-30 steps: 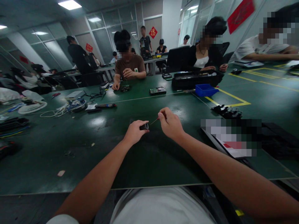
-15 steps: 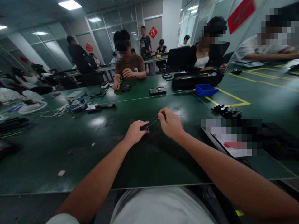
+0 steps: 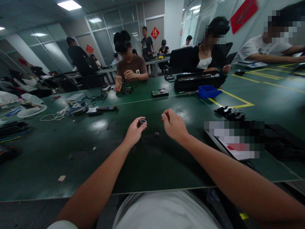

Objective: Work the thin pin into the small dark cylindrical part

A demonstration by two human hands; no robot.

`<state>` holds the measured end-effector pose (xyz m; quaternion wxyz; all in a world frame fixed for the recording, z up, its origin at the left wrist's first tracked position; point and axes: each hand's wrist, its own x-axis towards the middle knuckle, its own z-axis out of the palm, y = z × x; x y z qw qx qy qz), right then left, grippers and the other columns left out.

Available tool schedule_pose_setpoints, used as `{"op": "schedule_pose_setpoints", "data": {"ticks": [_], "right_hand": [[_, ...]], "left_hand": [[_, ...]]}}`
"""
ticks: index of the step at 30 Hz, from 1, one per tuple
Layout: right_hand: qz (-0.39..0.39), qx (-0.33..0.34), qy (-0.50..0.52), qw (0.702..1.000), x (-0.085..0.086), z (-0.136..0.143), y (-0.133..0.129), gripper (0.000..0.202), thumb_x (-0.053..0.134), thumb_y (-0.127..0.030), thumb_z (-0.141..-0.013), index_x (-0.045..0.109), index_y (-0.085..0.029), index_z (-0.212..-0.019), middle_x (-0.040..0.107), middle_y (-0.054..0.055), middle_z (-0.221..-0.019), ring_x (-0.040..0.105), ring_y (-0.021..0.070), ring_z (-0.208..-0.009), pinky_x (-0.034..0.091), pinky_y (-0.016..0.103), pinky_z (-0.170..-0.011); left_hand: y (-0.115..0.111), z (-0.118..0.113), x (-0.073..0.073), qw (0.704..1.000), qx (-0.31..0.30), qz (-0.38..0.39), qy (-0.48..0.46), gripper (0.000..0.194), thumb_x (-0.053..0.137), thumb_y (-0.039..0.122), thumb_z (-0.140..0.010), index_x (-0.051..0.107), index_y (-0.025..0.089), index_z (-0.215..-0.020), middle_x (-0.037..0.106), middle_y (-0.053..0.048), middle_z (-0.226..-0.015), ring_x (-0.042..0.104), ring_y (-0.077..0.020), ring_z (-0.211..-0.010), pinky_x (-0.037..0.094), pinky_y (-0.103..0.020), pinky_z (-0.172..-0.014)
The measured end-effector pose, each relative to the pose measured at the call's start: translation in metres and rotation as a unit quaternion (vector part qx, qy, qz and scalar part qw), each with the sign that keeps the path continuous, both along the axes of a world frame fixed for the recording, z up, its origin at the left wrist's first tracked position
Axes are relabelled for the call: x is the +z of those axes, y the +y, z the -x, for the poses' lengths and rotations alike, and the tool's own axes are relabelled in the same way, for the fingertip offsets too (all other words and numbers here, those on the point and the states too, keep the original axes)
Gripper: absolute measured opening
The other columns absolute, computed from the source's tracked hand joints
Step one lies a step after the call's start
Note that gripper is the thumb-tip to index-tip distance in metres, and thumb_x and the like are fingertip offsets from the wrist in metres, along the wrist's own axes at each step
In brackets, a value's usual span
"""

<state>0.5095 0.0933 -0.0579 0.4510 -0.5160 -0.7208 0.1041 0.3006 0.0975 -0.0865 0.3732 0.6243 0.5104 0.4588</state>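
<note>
Round pt [image 3: 156, 134] now on counter [image 3: 95, 171], prob. out of tube [image 3: 142, 122]! L hand [image 3: 134, 132] fingers grip tube; R hand [image 3: 175, 126] fingers pinch tool [image 3: 159, 123], tip clear.

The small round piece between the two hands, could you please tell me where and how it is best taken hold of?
I would pinch the small round piece by opposite sides of its rim, coming from above: it looks low and round, seems to lie on the table, and its top is uncovered. The left hand holds a dark cylinder, the right hand a thin tool.
</note>
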Motion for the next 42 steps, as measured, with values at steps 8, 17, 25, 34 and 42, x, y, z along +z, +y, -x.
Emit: {"op": "schedule_pose_setpoints", "data": {"ticks": [8,17,25,34,42], "right_hand": [[0.004,-0.007,0.006,1.0,0.003,0.001,-0.002,0.017,0.04,-0.033,-0.097,0.053,-0.022,-0.094,0.068,0.006,-0.081,0.063,0.0243,-0.074,0.038,0.034,-0.065],[0.013,-0.011,-0.007,1.0,0.005,0.001,-0.002,0.018,0.038,-0.032,-0.097,0.053,-0.022,-0.096,0.07,0.006,-0.083,0.064,0.0234,-0.076,0.039,0.033,-0.067],[0.017,-0.004,-0.006,1.0,0.003,0.001,-0.002,0.019,0.038,-0.033,-0.098,0.053,-0.021,-0.096,0.07,0.006,-0.083,0.064,0.0222,-0.075,0.038,0.032,-0.067],[0.034,0.005,-0.001,0.999,0.006,0.001,-0.004,0.018,0.039,-0.033,-0.098,0.052,-0.021,-0.095,0.069,0.007,-0.084,0.063,0.022,-0.075,0.038,0.033,-0.067],[0.028,0.023,-0.011,0.999,0.0,0.004,-0.002,0.019,0.038,-0.033,-0.099,0.053,-0.021,-0.096,0.068,0.006,-0.082,0.062,0.0213,-0.072,0.037,0.033,-0.065]], "left_hand": [[-0.019,-0.011,0.013,0.955,-0.009,-0.093,0.282,0.023,0.064,0.042,-0.087,0.064,0.021,-0.096,0.066,-0.004,-0.092,0.061,-0.0203,-0.084,0.047,-0.033,-0.076],[-0.018,-0.035,0.006,0.844,-0.107,-0.079,0.519,0.04,0.048,0.048,-0.095,0.065,0.026,-0.123,0.067,-0.008,-0.103,0.065,-0.0253,-0.094,0.047,-0.033,-0.07],[-0.015,-0.017,0.013,0.939,-0.067,-0.045,0.333,0.021,0.057,0.036,-0.089,0.066,0.02,-0.099,0.069,-0.007,-0.096,0.063,-0.0213,-0.086,0.045,-0.034,-0.075],[0.002,0.086,0.061,0.968,0.151,0.037,-0.197,0.014,0.048,0.022,-0.081,0.059,0.014,-0.087,0.049,0.0,-0.071,0.042,-0.0079,-0.05,0.022,-0.024,-0.046],[-0.029,0.23,0.074,0.875,0.424,0.046,-0.23,0.008,0.044,0.009,-0.08,0.05,0.015,-0.081,0.046,0.002,-0.07,0.042,-0.0098,-0.049,0.03,-0.022,-0.043]]}}
